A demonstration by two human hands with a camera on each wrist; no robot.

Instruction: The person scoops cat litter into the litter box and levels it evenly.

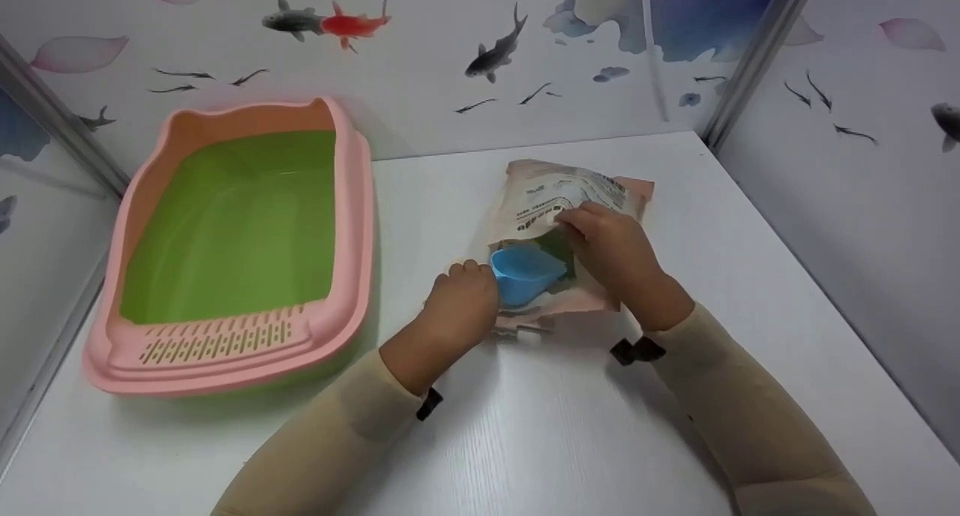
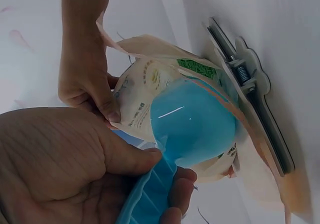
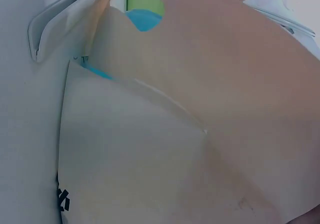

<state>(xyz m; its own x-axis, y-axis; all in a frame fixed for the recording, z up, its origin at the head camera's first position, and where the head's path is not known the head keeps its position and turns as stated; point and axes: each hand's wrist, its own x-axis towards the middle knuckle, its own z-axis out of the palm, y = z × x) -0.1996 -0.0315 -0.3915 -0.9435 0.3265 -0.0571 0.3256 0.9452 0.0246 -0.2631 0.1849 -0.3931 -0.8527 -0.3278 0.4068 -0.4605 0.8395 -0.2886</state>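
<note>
Left grip [image 1: 461,298] on 1 scoop [image 1: 523,277]

The white worktop [image 1: 555,433] carries a pink and green tray [image 1: 354,223] on the left, a printed bag [image 1: 531,190] lying to its right, and a clip [image 2: 260,116] just beside the bag.

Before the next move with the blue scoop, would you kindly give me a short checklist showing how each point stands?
1. Scoop held by its handle in the left hand: ok.
2. Bag steadied at its upper edge by the right hand: ok.
3. Scoop's bowl at the bag's opening: ok.
4. Clip off the opening: ok, it lies on the table beside the bag.
5. Enough left in the bag: cannot tell, its inside is mostly hidden.
6. Pink-rimmed tray upright: ok, it stands to the person's left of the bag.
</note>
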